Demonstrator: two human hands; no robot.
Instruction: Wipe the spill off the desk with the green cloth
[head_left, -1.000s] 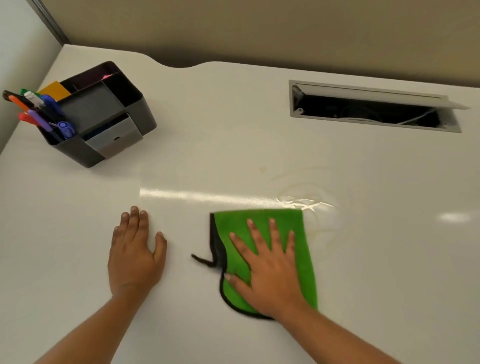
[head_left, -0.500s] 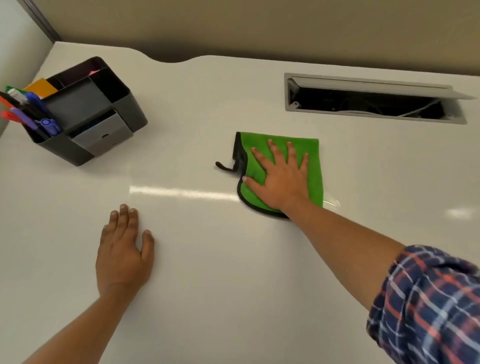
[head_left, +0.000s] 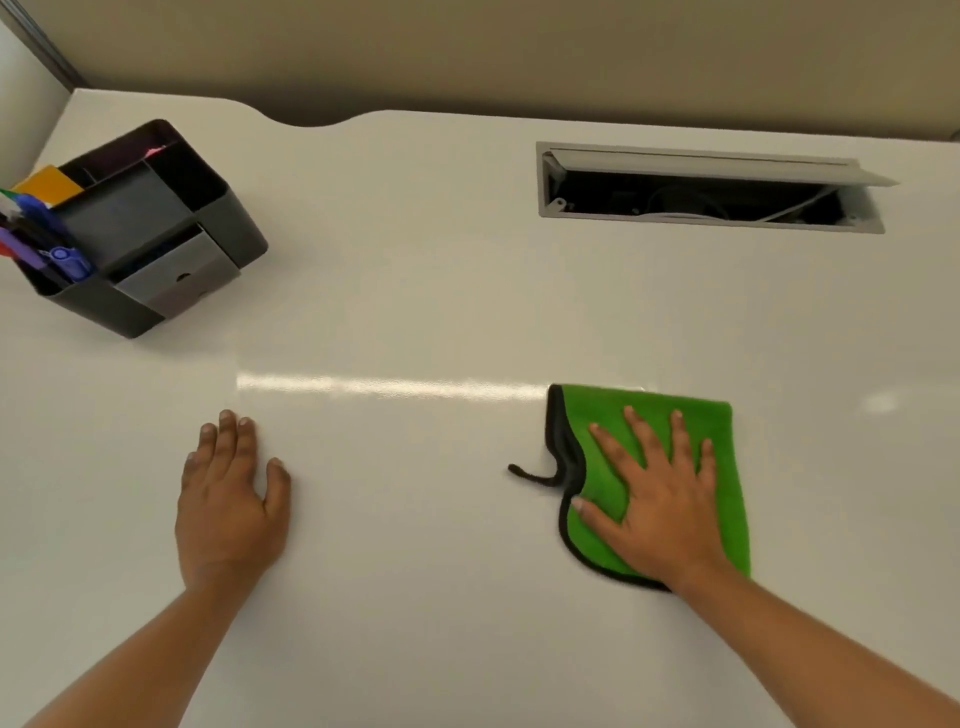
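Observation:
The green cloth (head_left: 727, 467), folded and edged in black with a small black loop at its left, lies flat on the white desk (head_left: 415, 597) at the right. My right hand (head_left: 654, 499) presses on it with fingers spread, palm down. My left hand (head_left: 231, 499) rests flat on the bare desk at the left, fingers together, holding nothing. No puddle shows on the surface; whatever lies under the cloth is hidden.
A dark grey desk organiser (head_left: 140, 234) with pens and sticky notes stands at the back left. An open cable hatch (head_left: 711, 189) is set into the desk at the back right. A beige partition wall runs behind the desk.
My right hand has pulled the cloth back toward me and to the right, after pushing it away over the wet patch. The left hand stayed flat in place.

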